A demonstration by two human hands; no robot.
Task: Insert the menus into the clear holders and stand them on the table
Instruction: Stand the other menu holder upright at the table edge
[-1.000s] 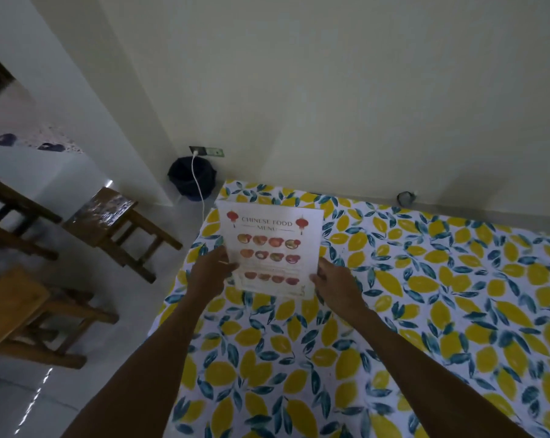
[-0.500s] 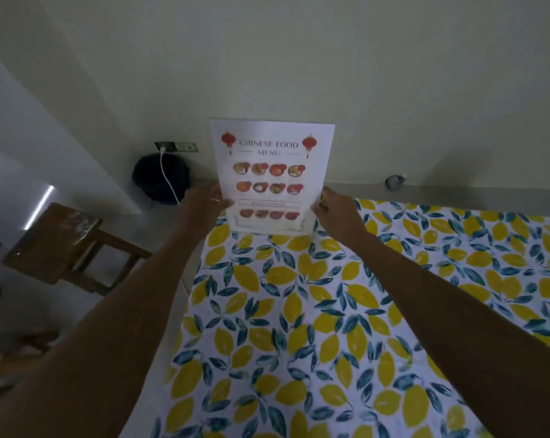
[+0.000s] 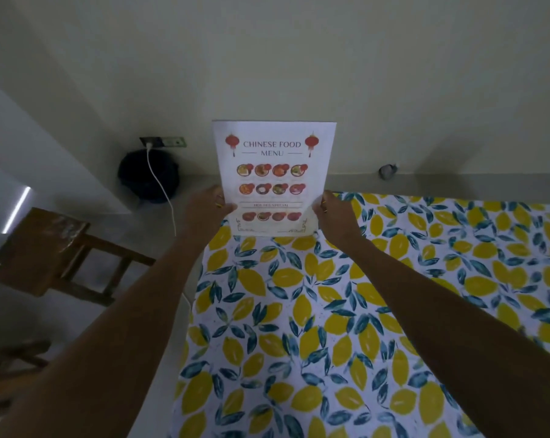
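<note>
A white "Chinese Food Menu" sheet (image 3: 273, 175) with red lanterns and rows of dish pictures stands upright at the far left corner of the table (image 3: 330, 311), its lower edge at the lemon-print cloth. My left hand (image 3: 205, 207) grips its lower left edge and my right hand (image 3: 336, 213) grips its lower right edge. Whether the sheet sits inside a clear holder cannot be told; a small clear curve shows at its bottom right corner.
A wooden stool (image 3: 46, 251) stands on the floor to the left. A dark round bin (image 3: 148, 175) sits by the wall under a socket (image 3: 163, 141) with a white cable. The wall rises just behind the table's far edge.
The menu went from tilted low over the cloth to upright at the table's far left corner, held by both hands throughout. The view shifted left and closer.
</note>
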